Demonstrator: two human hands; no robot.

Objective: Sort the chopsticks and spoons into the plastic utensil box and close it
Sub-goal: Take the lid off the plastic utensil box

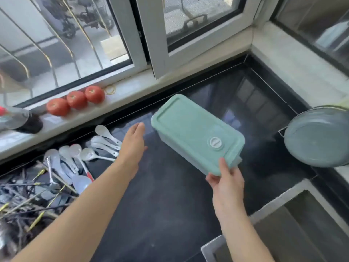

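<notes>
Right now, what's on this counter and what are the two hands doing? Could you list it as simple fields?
box: green box, lid on, tilted, one end raised off the black counter
right hand: right hand holds the box's near corner, thumb on the lid
left hand: left hand open, fingers straight, beside the box's far end, not touching it
spoons: white spoons loose on the counter, left of the left hand
chopsticks: chopsticks in a heap at the far left
sill: three tomatoes
right edge: grey pan
</notes>
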